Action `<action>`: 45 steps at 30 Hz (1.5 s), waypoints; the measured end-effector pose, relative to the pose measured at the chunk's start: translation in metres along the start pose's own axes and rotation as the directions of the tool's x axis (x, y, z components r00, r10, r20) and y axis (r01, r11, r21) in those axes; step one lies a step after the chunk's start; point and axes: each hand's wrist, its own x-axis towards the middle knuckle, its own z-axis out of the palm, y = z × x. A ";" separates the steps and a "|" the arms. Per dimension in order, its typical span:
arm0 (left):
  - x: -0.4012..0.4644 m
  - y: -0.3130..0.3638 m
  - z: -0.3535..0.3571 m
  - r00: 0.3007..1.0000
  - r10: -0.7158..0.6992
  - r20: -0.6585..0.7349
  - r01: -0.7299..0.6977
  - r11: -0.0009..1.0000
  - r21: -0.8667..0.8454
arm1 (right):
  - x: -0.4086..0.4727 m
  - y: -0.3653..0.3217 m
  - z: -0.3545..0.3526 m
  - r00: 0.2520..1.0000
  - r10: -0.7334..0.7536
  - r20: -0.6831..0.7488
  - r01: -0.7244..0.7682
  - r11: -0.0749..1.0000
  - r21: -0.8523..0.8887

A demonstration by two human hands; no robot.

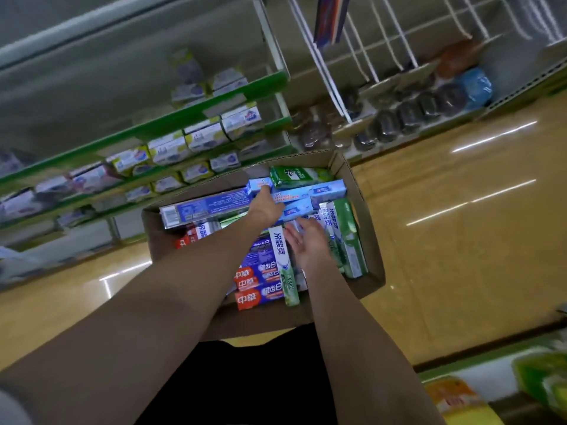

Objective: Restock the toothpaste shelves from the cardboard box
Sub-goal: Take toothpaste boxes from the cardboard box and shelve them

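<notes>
Cardboard box (365, 228), on the floor, full of toothpaste cartons. Near side: right hand (306, 240), fingers relaxed and apart, resting on green-white cartons (283, 259). Far edge: left hand (266, 207), fingers reaching onto a light-blue carton (259, 185); grip unclear. Advice: lift one carton cleanly. Beyond: green shelves (184, 118).
</notes>
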 end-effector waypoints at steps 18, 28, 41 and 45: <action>-0.051 -0.008 0.000 0.959 0.271 0.084 -0.283 0.937 0.206 | -0.035 0.007 -0.013 0.985 0.002 -0.171 -0.018 0.995 -0.097; -0.108 -0.040 -0.091 0.989 0.010 0.145 0.066 0.859 -0.508 | -0.122 0.027 0.017 0.978 -0.185 -0.100 0.161 0.964 -0.211; -0.195 -0.168 -0.254 0.979 -0.017 0.202 0.166 0.638 -0.752 | -0.186 0.085 0.131 0.858 -0.503 0.102 0.465 0.678 -0.569; -0.200 -0.193 -0.271 0.984 0.034 0.175 0.143 0.441 -0.886 | -0.201 0.115 0.160 0.853 -0.511 0.104 0.482 0.696 -0.532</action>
